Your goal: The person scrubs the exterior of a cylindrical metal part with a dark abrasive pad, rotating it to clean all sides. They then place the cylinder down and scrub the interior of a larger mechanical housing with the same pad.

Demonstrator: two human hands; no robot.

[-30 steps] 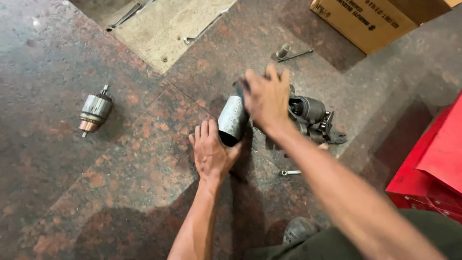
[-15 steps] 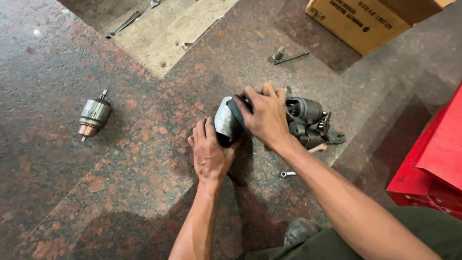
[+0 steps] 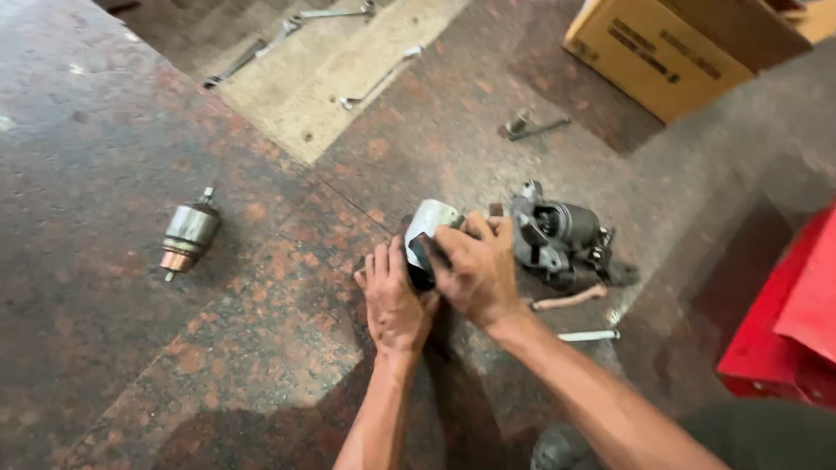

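A grey metal cylinder housing lies on the reddish stone floor. My right hand grips it from the right and above. My left hand presses against its near end from below, fingers partly spread. Just right of it sits a dark grey motor body with a copper wire lead. A motor armature with a copper end lies alone at the left.
A long bolt lies by the motor body. Wrenches rest on a pale slab at the top. A socket tool, a cardboard box top right, and a red crate at the right edge.
My right hand has pulled the cylinder housing leftward, away from the motor body, leaving a gap. My left hand stayed pressed at its near end.
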